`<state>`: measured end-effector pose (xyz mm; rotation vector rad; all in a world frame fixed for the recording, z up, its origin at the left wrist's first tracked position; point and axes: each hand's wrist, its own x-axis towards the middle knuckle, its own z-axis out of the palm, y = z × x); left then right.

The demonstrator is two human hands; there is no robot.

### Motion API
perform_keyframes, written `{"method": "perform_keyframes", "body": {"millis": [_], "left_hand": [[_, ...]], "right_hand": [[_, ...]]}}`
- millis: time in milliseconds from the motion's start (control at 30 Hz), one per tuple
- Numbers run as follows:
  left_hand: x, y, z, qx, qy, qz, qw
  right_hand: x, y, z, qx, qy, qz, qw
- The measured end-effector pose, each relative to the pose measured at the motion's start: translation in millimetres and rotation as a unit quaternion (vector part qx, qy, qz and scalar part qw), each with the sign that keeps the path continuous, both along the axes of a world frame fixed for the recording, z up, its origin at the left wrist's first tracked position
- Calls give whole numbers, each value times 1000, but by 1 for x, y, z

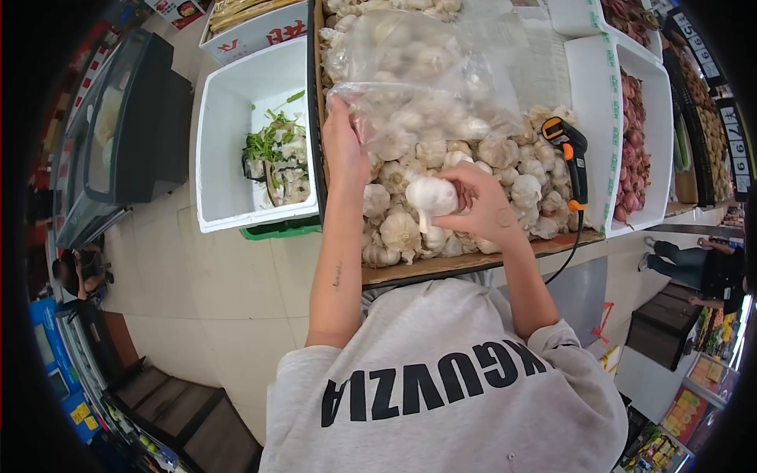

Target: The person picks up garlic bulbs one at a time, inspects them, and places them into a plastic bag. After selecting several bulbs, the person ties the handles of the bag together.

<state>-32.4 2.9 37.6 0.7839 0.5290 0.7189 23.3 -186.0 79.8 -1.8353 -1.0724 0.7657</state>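
My right hand (487, 206) is closed around a white garlic bulb (431, 194), its stem end pointing down toward me. My left hand (347, 150) grips the edge of a clear plastic bag (434, 79), fingers partly hidden behind the film. The bag spreads to the right over a heap of loose garlic (398, 231), and bulbs show through it. Both hands are above the cardboard-edged bin (441, 270) that holds the heap. To the right of my right hand, a black and orange handheld scanner (578, 162) lies on the garlic, its cable hanging over the front edge.
On the left stands a white foam box (211, 150) with green leafy scraps (276, 138) inside. A white foam crate (658, 150) of red shallots (633, 150) is on the right. Dark refrigerated cases (146, 110) line the far left. Another person (686, 264) stands at the far right.
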Motion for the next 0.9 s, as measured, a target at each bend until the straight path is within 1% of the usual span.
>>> {"method": "perform_keyframes", "body": {"millis": [33,67,100,133,167,200,233,267,300,367,400,467,500,567,700,767,800,833,867,900], "left_hand": [[1,-1,0,-1,0,-4,1000],[3,-2,1,-4,10,3,1000],[4,-3,1,-7,20,9,1000],[4,-2,-1,-7,19,5,1000],[2,0,-5,2,22,-5,1000],[2,1,-3,11,25,-14,1000],[4,-3,1,-1,30,13,999],[5,-3,-1,-2,30,12,999],[4,-2,-2,3,33,7,999],[4,0,-4,8,35,0,999],[3,0,-4,8,39,0,999],[2,1,-4,9,41,-3,999],[2,2,-6,8,41,-3,999],[3,3,-10,3,32,5,999],[2,1,-5,7,38,-7,999],[1,0,-3,1,32,-14,999],[1,0,-2,-5,26,-20,999],[1,0,-2,0,24,-17,1000],[1,1,-3,17,31,-36,999],[0,1,-2,35,38,-55,997]], "right_hand": [[1,-3,0,56,149,-34,987],[1,-3,2,56,149,-39,987],[0,-2,4,107,266,-38,957],[1,-3,6,157,377,-36,912],[1,-7,-11,129,364,-72,919],[0,-8,-16,129,363,-73,920],[-2,-7,-21,181,506,-88,839],[-4,-7,-23,227,634,-100,733],[-5,-6,-20,227,633,-101,733],[-6,-3,-11,228,694,-45,682],[-5,-3,-12,229,693,-46,682],[-3,-2,-17,247,708,4,662],[-2,-2,-18,250,706,2,663],[1,-2,-20,247,681,-14,689],[4,-3,-25,263,685,-10,679],[4,-1,-23,263,666,-30,697],[5,2,-20,264,666,-26,697],[7,6,-15,231,640,-53,731],[8,11,-11,198,612,-80,761],[12,18,-9,200,613,-75,761]]}}
